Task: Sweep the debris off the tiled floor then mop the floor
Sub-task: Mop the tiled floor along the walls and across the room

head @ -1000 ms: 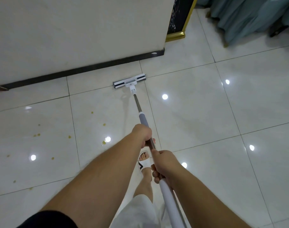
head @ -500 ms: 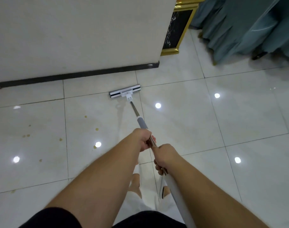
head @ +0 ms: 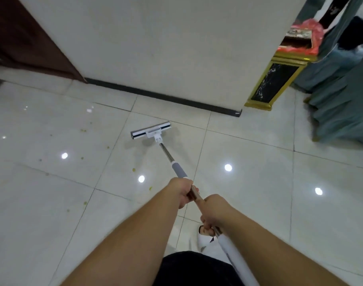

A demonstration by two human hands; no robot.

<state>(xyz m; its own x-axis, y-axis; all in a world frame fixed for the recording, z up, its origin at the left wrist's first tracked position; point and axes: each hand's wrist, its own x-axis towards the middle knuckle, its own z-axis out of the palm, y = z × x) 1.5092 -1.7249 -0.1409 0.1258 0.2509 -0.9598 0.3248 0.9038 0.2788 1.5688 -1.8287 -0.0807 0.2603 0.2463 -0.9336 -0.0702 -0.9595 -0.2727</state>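
Note:
A flat mop with a white and grey head [head: 150, 131] lies on the glossy white tiled floor [head: 259, 182], a little out from the wall. Its metal pole [head: 167, 153] with a grey sleeve slants back to me. My left hand [head: 181, 194] grips the pole higher toward the head, and my right hand [head: 214, 211] grips it just behind, above the white lower handle [head: 232, 252]. Small yellowish bits of debris [head: 133, 169] are scattered over the tiles left of the mop.
A white wall with a dark baseboard [head: 162, 96] runs across ahead. A dark brown door [head: 21, 42] stands at far left. A black and gold bin [head: 279, 79] with a red liner sits at the wall's corner, grey-green drapes [head: 341, 89] to its right. My slippered foot [head: 204, 237] shows below my hands.
The mop head has been drawn back from the baseboard toward me. The view has lifted and turned left, so the door and more of the bin now show.

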